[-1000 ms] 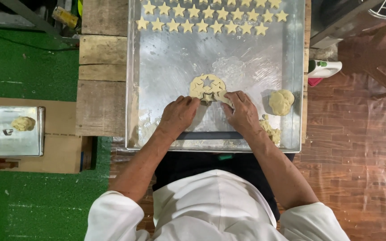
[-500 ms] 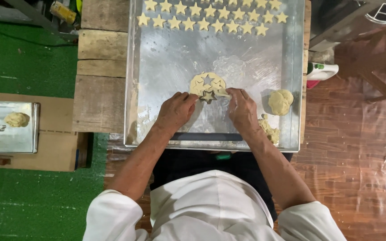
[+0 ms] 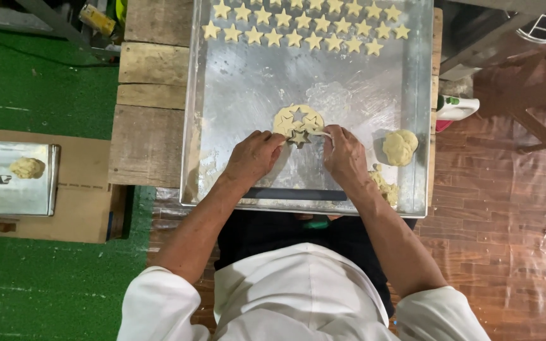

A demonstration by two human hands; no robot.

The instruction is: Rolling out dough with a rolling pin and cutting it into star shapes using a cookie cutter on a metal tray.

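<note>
Left hand: left hand (image 3: 252, 158) lies palm down on the tray, fingers loosely curled, fingertips touching the near left edge of the dough sheet; it presses rather than grips anything.
Right hand: right hand (image 3: 344, 153) lies palm down too, fingers bent, thumb and forefinger pinching the right edge of the same dough; whether a cutter sits under the fingers I cannot tell.
Dough sheet: dough sheet (image 3: 297, 123) is a small, flat, pale yellow round with star-shaped holes cut through it, and one loose star lies at its near edge between the two hands.
Where it lies: about the middle of the metal tray (image 3: 254, 88), on a floury patch.
Cut stars: star cookies (image 3: 304, 25) sit in neat rows along the far end of the tray, well apart from the hands.
Spare dough: a dough lump (image 3: 400, 146) rests near the tray's right wall, with dough scraps (image 3: 383, 186) just nearer, beside the right wrist.
Counter: wooden counter (image 3: 150, 120) carries the tray.
Off to the left: a smaller tray (image 3: 7, 189) holds another small dough piece (image 3: 26, 168).
</note>
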